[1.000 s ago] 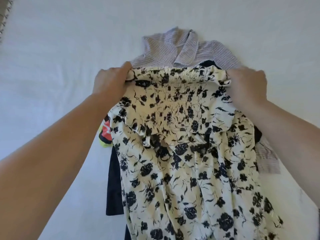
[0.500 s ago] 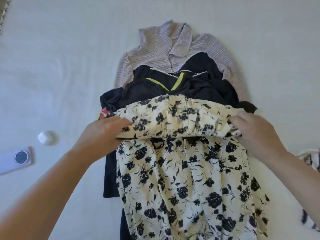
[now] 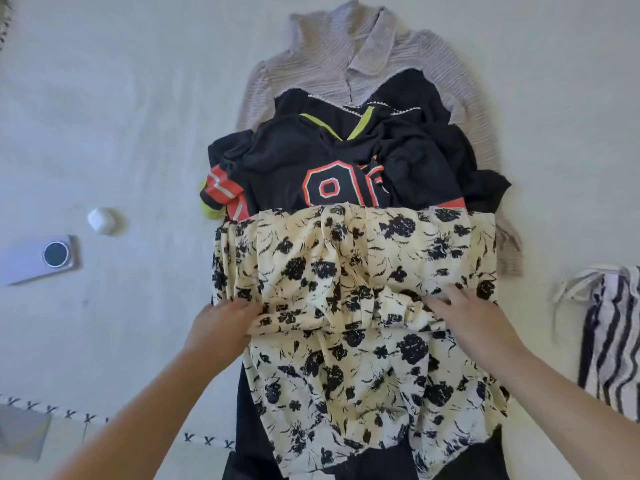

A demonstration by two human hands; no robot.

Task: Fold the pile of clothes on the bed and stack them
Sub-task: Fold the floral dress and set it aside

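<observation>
I see my left hand point(image 3: 221, 325) pinching the floral dress point(image 3: 356, 271) at its folded edge; my right hand point(image 3: 474, 317) presses there, fingers straight, near the jersey point(image 3: 311, 168).

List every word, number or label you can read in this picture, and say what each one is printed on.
"9", large, outlined in white and orange, on the black jersey; its lower part is hidden by the floral garment.
A second digit beside it is creased and covered: unreadable.
The phone shows no readable text.
Nothing else bears writing.
</observation>
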